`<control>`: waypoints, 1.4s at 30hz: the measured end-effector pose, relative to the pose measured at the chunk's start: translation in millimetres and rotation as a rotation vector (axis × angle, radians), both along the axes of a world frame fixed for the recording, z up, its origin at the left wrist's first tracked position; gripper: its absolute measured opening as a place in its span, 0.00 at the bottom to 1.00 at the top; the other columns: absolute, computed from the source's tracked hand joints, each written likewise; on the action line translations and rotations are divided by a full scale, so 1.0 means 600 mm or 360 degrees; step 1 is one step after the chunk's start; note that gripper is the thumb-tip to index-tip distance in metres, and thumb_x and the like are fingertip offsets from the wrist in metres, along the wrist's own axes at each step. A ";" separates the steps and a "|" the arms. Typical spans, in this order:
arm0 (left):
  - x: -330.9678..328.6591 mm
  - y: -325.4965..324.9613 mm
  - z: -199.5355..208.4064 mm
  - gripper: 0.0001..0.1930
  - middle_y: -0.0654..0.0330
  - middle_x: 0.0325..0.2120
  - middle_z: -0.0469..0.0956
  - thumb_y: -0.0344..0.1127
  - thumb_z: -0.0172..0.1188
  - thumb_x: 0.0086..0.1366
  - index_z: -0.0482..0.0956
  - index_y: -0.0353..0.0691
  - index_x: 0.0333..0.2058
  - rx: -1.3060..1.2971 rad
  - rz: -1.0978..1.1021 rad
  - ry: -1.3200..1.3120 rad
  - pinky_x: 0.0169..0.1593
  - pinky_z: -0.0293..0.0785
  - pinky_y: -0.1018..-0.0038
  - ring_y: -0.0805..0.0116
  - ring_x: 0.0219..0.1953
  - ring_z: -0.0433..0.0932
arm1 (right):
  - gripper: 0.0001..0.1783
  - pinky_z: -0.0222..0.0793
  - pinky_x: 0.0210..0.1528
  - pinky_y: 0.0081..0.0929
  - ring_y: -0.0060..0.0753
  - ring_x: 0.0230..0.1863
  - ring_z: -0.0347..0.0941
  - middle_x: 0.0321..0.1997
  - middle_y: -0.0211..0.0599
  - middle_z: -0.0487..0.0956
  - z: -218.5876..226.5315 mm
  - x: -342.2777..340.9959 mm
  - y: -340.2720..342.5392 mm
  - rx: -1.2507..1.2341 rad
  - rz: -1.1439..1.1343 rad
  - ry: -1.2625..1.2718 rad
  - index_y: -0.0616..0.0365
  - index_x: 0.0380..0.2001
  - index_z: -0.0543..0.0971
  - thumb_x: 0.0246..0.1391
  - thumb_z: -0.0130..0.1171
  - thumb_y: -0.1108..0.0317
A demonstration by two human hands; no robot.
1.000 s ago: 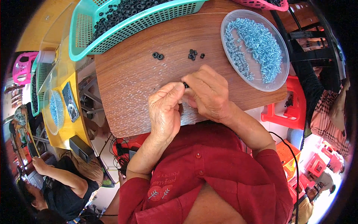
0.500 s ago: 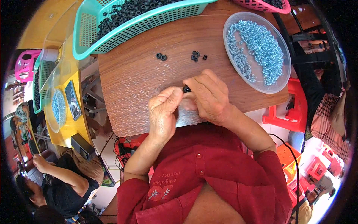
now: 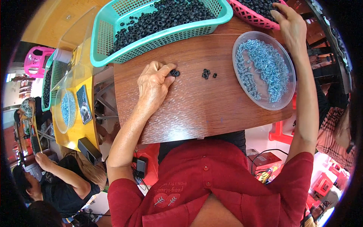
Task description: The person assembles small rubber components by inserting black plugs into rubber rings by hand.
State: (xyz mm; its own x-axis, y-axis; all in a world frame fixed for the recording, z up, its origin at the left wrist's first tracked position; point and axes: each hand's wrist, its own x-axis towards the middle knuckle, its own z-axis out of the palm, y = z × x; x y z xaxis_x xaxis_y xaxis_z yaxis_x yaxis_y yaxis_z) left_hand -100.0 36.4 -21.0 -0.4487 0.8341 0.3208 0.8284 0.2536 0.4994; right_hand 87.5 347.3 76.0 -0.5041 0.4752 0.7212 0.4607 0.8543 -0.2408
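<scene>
On the wooden board (image 3: 196, 109), head view: L hand (image 3: 153, 85) rests palm down, fingertips pinched narrow on black rings (image 3: 174, 72); a few more loose rings (image 3: 207, 73) lie just beside. R hand (image 3: 289, 24) reaches over the pink basket (image 3: 251, 17), fingers loosely spread, holding nothing visible. Judged step: fetching parts. Next calls for a small pinch from the basket, clear of the screw tub (image 3: 264, 70).

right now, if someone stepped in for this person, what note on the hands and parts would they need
Left hand: on the wooden board, fingertips pinching small black rings.
Right hand: reaching up to the pink basket of black parts, holding nothing visible.
Loose black rings lie mid-board. The clear tray holds blue-silver screws; the teal basket is full of black rings.
Done: no finished pieces can be told apart.
Left: both baskets and the tray remain well stocked.
</scene>
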 end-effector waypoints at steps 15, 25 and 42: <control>0.044 -0.047 0.028 0.12 0.55 0.32 0.79 0.31 0.58 0.62 0.77 0.27 0.40 0.0435 -0.0014 -0.2216 0.34 0.72 0.79 0.75 0.27 0.75 | 0.11 0.68 0.31 0.35 0.44 0.30 0.71 0.28 0.40 0.75 -0.069 0.015 -0.229 -0.0109 0.0895 -0.0078 0.61 0.32 0.78 0.39 0.59 0.79; 0.137 -0.046 0.026 0.12 0.54 0.33 0.78 0.26 0.57 0.61 0.76 0.27 0.42 0.0720 -0.0164 -0.2640 0.35 0.73 0.79 0.71 0.29 0.76 | 0.12 0.66 0.29 0.34 0.42 0.28 0.70 0.26 0.39 0.74 -0.118 0.008 -0.358 -0.0736 0.0959 0.0264 0.61 0.30 0.77 0.37 0.62 0.79; 0.139 -0.031 0.020 0.07 0.52 0.27 0.79 0.28 0.59 0.61 0.76 0.28 0.35 0.0601 -0.0025 -0.2693 0.28 0.73 0.79 0.70 0.24 0.77 | 0.07 0.66 0.30 0.34 0.44 0.28 0.71 0.24 0.40 0.74 -0.127 0.010 -0.358 -0.1186 0.0909 0.0232 0.61 0.26 0.77 0.39 0.61 0.78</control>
